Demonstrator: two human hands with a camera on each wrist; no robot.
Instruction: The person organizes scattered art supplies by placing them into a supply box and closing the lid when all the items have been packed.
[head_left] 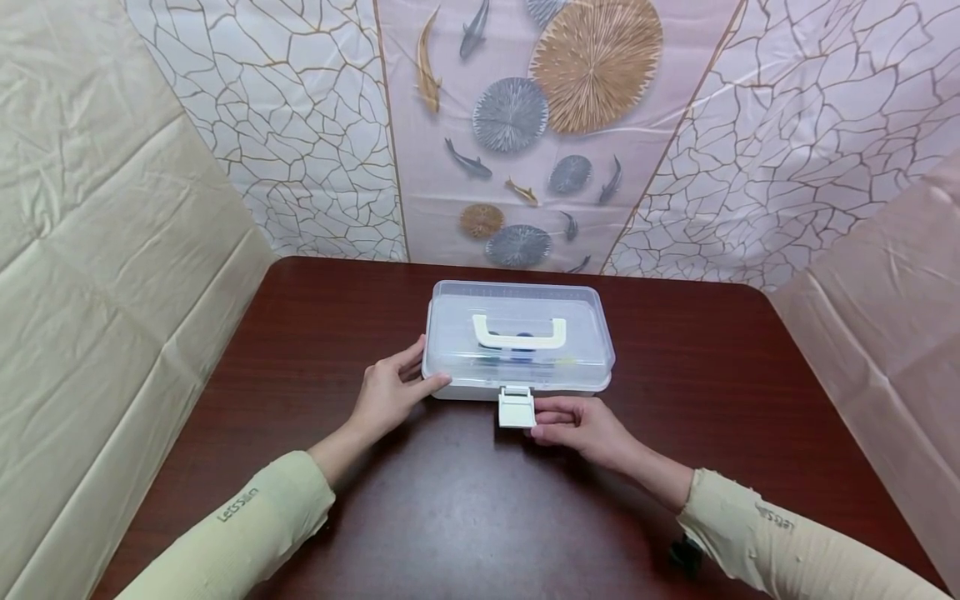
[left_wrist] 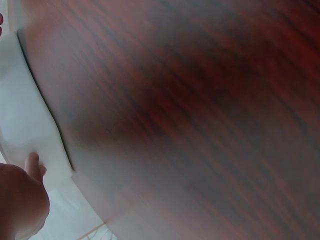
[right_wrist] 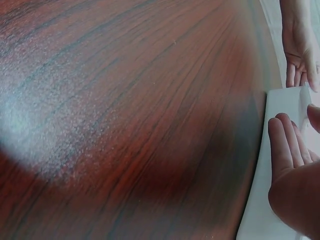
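Observation:
A translucent plastic storage box [head_left: 450, 321] with a white carry handle [head_left: 519, 340] on its lid sits on the table. Its white front latch [head_left: 517, 410] is flipped outward from the front edge. My left hand [head_left: 386, 392] grips the box's front left corner, thumb at the front rim and fingers along the side. With thumb and fingers, my right hand [head_left: 581, 425] pinches the right edge of the latch. Blurred dark blue, green and yellow contents show through the lid. In the right wrist view, the box's pale side [right_wrist: 285, 100] lies beside the right fingers.
The dark red-brown wooden table [head_left: 480, 517] spreads around the box. Behind it hangs a patterned cloth [head_left: 517, 192] with fish and round motifs. Beige cloth walls [head_left: 97, 250] flank the table on both sides.

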